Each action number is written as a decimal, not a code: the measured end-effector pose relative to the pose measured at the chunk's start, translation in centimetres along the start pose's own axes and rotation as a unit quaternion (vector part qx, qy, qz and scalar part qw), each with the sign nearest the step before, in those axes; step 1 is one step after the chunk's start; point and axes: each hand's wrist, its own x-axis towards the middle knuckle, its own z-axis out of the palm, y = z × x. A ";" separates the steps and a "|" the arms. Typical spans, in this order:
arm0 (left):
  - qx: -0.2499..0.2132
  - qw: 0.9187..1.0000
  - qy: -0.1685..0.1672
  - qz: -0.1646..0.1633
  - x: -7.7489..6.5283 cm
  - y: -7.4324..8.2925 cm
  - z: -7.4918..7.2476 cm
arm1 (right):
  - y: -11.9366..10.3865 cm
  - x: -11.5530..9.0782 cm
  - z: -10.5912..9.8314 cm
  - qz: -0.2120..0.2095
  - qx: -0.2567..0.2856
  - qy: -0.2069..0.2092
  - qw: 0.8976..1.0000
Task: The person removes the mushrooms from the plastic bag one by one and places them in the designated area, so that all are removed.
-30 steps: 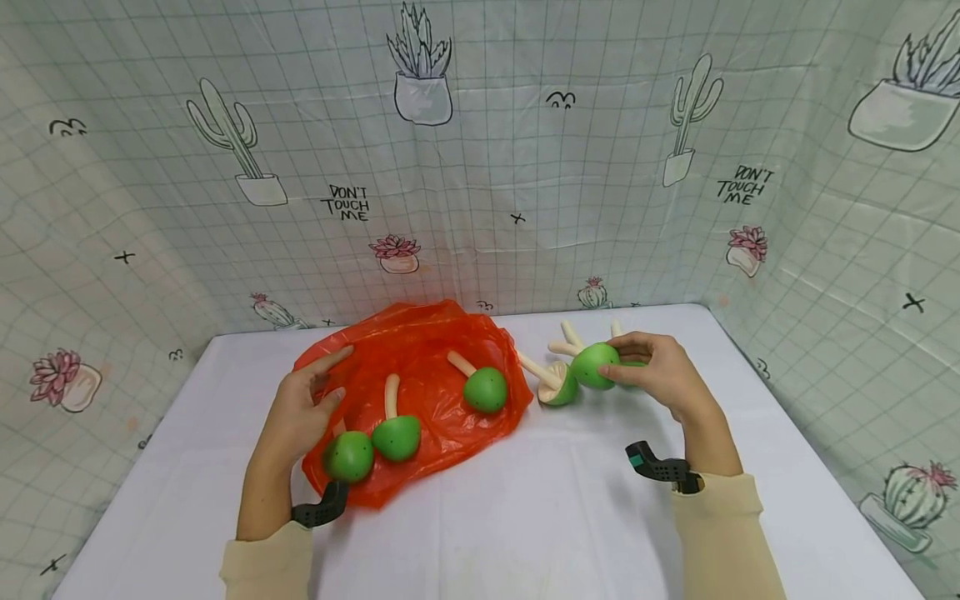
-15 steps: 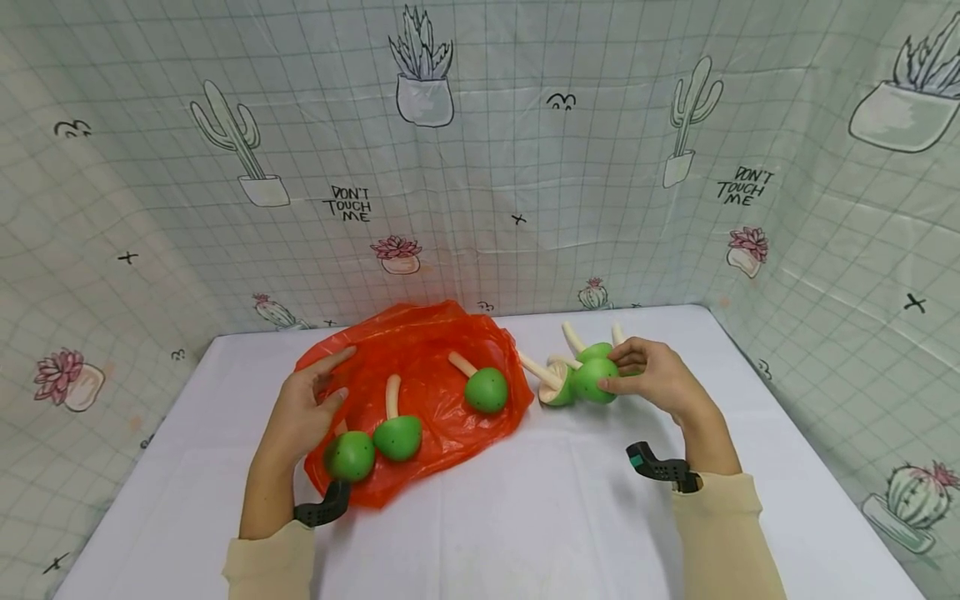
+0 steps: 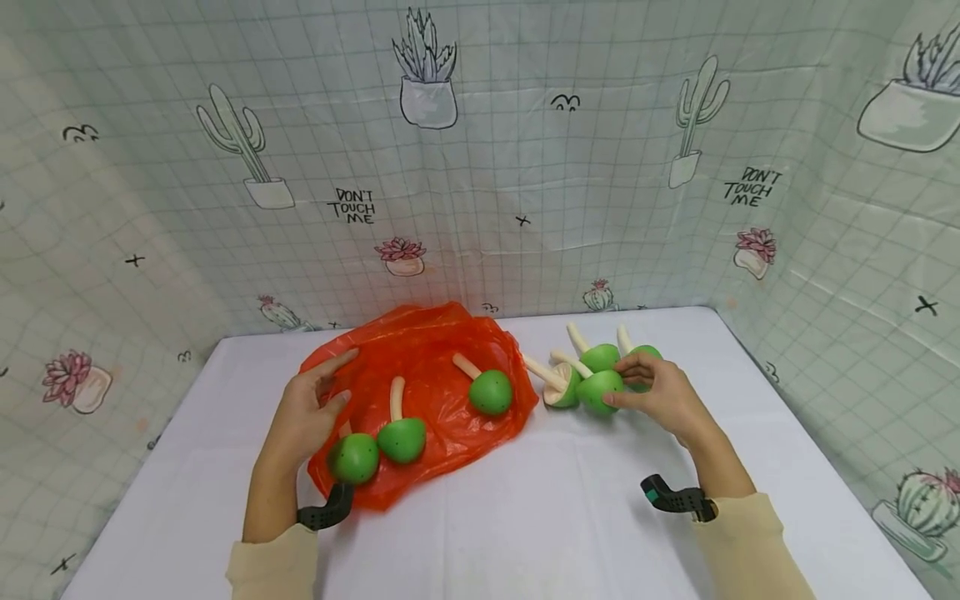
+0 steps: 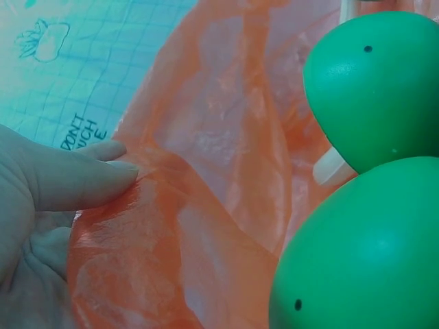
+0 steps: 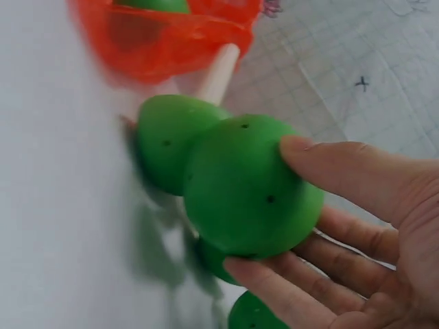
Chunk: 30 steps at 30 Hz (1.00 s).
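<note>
In the head view my left hand [image 3: 307, 417] is at the left side of a red plastic bag [image 3: 450, 446]. The left wrist view shows its thumb [image 4: 89, 181] on the bag's edge and fingers behind, pinching the film. Three toy mushrooms with green caps and pale stems lie in the bag: one near my left wrist [image 3: 356, 458], one beside it [image 3: 402, 440], one to the right [image 3: 491, 392]. My right hand [image 3: 663, 397] grips another green mushroom [image 3: 597, 392] by its cap, thumb on one side and fingers on the other, as in the right wrist view.
Right of the bag, more mushrooms cluster around the held one: one [image 3: 564, 387] shows its pale underside, one [image 3: 598, 357] is behind, another [image 3: 645, 353] is partly behind my fingers. A white cloth [image 3: 510, 525] covers the table; a patterned curtain [image 3: 480, 167] stands behind.
My right hand has moved the gripped mushroom slightly down and toward me, uncovering mushrooms behind it. The left hand stays at the bag's edge.
</note>
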 end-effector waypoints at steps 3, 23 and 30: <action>-0.002 1.000 0.000 -0.001 -0.2 -0.1 0.1 | 0.6 -0.3 0.3 0.006 0.020 0.004 1.000; 0.002 1.000 0.008 0.016 0.0 -0.2 0.0 | 3.5 -0.7 0.7 -0.022 0.118 -0.032 0.992; 0.001 1.000 0.007 0.018 0.0 -0.2 0.1 | 3.8 -0.9 0.6 -0.024 0.134 -0.042 0.990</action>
